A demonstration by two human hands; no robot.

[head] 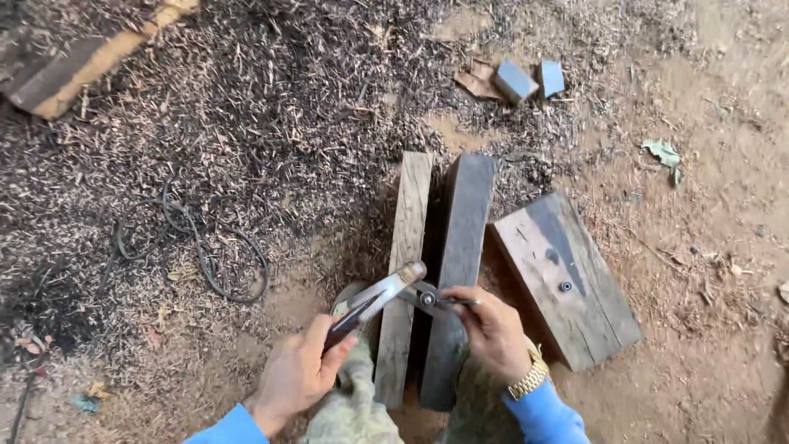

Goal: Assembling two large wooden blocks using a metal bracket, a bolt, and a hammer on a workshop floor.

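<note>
Three wood pieces on dirt floor (pixel 707 123): wide slab (pixel 567 279) at right, dark plank (pixel 456 271) and pale plank (pixel 403 271) side by side, upright-ish w/ gap btwn. L hand (pixel 296 374): grip clenched on hammer (pixel 374 300) handle, head over pale plank. R hand (pixel 493 329): grip pinching small metal scissors-like piece (pixel 431 300) on dark plank, touching hammer head. Black wire (pixel 197 247) in shavings, left
</note>
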